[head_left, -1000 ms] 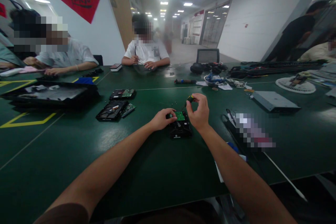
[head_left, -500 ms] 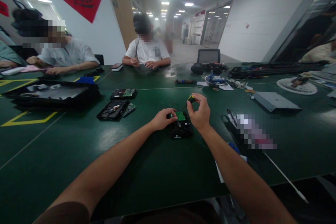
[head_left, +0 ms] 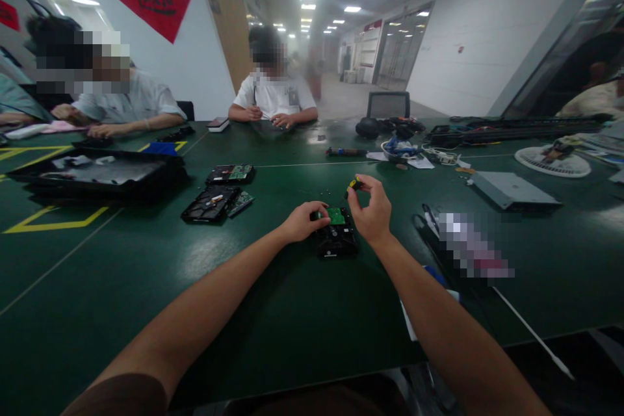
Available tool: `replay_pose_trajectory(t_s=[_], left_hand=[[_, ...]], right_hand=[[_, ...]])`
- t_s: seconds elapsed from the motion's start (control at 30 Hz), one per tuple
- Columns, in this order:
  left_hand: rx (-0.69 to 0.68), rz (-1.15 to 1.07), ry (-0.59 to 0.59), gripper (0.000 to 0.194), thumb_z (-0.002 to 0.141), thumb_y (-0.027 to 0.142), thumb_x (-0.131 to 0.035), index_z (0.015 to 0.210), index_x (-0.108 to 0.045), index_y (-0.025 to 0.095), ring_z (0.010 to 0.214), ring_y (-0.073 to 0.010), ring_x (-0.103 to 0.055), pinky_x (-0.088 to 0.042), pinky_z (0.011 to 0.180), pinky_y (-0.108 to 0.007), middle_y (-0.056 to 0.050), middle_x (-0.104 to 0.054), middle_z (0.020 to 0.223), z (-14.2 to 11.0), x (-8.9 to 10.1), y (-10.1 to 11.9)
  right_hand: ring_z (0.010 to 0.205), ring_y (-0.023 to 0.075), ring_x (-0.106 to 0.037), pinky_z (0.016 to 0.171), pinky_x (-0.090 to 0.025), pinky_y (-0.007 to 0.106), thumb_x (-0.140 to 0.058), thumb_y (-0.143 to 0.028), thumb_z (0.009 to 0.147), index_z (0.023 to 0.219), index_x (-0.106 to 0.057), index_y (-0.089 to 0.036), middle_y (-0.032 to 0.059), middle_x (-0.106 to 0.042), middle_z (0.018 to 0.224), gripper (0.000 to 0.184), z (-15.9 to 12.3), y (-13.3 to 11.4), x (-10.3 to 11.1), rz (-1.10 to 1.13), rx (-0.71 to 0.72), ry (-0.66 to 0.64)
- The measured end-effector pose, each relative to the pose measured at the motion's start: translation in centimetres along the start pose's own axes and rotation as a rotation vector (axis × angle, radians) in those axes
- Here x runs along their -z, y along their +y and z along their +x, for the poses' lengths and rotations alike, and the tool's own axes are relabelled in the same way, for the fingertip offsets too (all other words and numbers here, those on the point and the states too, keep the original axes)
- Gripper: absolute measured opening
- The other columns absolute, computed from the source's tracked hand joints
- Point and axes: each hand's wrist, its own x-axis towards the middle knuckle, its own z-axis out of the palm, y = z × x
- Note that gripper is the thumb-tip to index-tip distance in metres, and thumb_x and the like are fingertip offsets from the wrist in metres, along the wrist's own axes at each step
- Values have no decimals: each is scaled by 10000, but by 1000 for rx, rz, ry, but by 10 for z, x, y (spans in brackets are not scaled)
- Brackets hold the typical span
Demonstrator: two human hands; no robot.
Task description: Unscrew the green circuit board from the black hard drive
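Note:
A black hard drive (head_left: 337, 242) with a green circuit board (head_left: 336, 215) at its far end lies on the dark green table in front of me. My left hand (head_left: 305, 221) grips the drive's left edge, thumb and fingers near the board. In my right hand (head_left: 372, 209) is a screwdriver (head_left: 353, 186) with a black and yellow handle, pinched between thumb and fingers. It leans over the far right part of the drive; its tip is too small to make out. Tiny screws (head_left: 325, 193) lie just beyond the drive.
To the left lie another hard drive (head_left: 230, 173), a black drive casing (head_left: 203, 204) and a loose circuit board (head_left: 240, 203). A black tray (head_left: 92, 172) stands farther left. A grey metal box (head_left: 513, 190) is on the right. Two co-workers sit across the table.
The screwdriver handle has turned and tilted slightly between my right fingers. My left hand and the hard drive keep their places; the view has shifted slightly.

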Motion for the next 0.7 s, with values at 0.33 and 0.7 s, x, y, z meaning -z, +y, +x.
replay_pose_trajectory(t_s=[0.33,0.7], left_hand=[[7,6,1,150,884,366,-686,959,-695,236,1225,-266,-599,-425,1090,-459,-60,-656,1328,0,0,-1],[1,11,-2,133,885,343,-690,952,-692,229,1203,-265,-604,-424,1078,-462,-66,-655,1324,1,-1,-2]], right_hand=[[1054,250,-651,882,-599,459,-643,-290,921,1252,-530,-241,107,-634,1195,354,0,0,-1,23,-6,25],[1126,267,-626,935,-574,489,-631,-249,926,1254,-557,-234,114,-639,1212,337,2,0,1,-3,31,5]])
